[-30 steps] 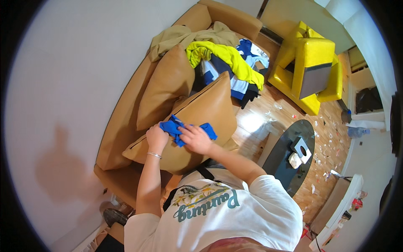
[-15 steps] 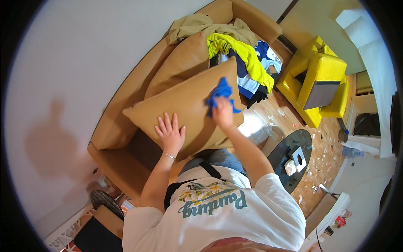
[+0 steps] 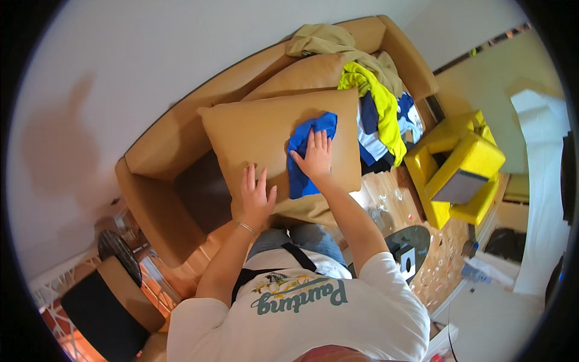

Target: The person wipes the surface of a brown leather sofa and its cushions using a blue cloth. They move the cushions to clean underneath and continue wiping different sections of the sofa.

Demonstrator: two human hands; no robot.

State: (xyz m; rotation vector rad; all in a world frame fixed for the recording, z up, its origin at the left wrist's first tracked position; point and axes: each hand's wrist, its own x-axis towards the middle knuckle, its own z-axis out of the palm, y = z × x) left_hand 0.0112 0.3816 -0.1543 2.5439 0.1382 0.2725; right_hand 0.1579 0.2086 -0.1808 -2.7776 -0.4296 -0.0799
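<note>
I identify a home living room. Evidence: tan leather sofa (image 3: 181,151) along the far white wall, loose heap of coloured clothes (image 3: 377,114) at its right end, yellow cube armchair (image 3: 464,163) right, wooden floor (image 3: 440,253).

The right hand (image 3: 316,158) is pressing flat on a blue cloth (image 3: 306,152) spread over a tan cushion (image 3: 259,136), while the left hand (image 3: 256,196) is lying open on the cushion's near edge, with heaped clothes (image 3: 377,108) lying on the sofa (image 3: 181,145) to the right.
</note>
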